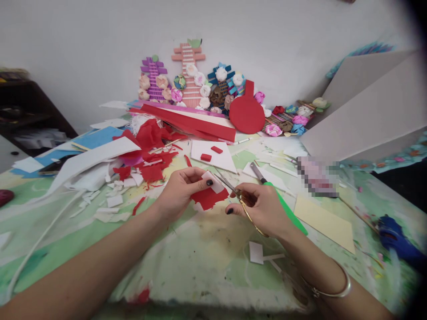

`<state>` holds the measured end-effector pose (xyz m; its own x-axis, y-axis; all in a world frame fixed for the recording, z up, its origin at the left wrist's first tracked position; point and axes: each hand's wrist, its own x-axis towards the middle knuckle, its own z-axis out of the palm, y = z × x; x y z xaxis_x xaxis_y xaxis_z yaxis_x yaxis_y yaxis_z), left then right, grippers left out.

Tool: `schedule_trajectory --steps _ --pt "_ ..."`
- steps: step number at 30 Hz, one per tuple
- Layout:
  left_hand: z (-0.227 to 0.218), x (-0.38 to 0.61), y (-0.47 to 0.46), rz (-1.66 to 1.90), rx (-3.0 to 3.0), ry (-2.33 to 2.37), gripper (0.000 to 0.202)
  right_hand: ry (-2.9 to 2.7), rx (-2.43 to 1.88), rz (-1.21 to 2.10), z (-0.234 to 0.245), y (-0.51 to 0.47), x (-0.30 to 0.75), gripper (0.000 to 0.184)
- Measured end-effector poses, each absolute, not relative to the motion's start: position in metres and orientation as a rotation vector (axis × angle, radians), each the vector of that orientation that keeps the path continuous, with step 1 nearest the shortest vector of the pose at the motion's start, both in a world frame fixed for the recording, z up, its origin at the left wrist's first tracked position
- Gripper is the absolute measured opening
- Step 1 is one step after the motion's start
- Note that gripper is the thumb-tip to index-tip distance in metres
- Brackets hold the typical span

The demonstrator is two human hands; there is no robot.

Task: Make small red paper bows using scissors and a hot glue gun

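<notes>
Between the thumb and fingers of my left hand [182, 191] is a small white foam rectangle [213, 181] together with a ragged piece of red paper [210, 198] below it. My right hand [262, 202] has its fingers through the gold handles of a pair of scissors [230, 184]. The blades point left, with their tips close to the white rectangle. Just beyond my hands, two small red blocks [206, 157] lie on a white board [196, 149]. Beside my right hand rests a green-handled utility knife [283, 204].
Red paper scraps [156, 164] and white offcuts [115, 201] litter the left side. A red banjo-shaped piece [247, 113] leans among flower-decorated crafts [188, 84] at the wall. On the right lie a yellow card [325, 222] and a blue glue gun [396, 238]. A white cable [40, 242] crosses the left.
</notes>
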<state>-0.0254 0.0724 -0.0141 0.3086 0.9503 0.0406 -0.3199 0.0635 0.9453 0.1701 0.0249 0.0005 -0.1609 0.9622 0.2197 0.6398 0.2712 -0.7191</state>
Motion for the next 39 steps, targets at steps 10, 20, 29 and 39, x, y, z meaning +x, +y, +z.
schedule_trajectory --steps 10,20,29,39 --pt "-0.0157 -0.0251 0.0721 1.117 1.161 0.720 0.016 -1.977 -1.477 0.501 -0.0041 0.0248 0.1683 0.041" --pt "-0.0173 -0.0244 0.0715 1.100 1.110 0.701 0.017 -1.965 -1.442 0.464 -0.0051 0.0232 0.1695 0.052" --pt "-0.0174 -0.0248 0.0722 1.084 1.110 0.720 0.020 -1.970 -1.459 0.523 -0.0055 0.0238 0.1710 0.054" --pt "-0.0172 -0.0243 0.0726 1.083 1.114 0.725 0.018 -1.911 -1.470 0.602 -0.0006 0.0225 0.1668 0.040"
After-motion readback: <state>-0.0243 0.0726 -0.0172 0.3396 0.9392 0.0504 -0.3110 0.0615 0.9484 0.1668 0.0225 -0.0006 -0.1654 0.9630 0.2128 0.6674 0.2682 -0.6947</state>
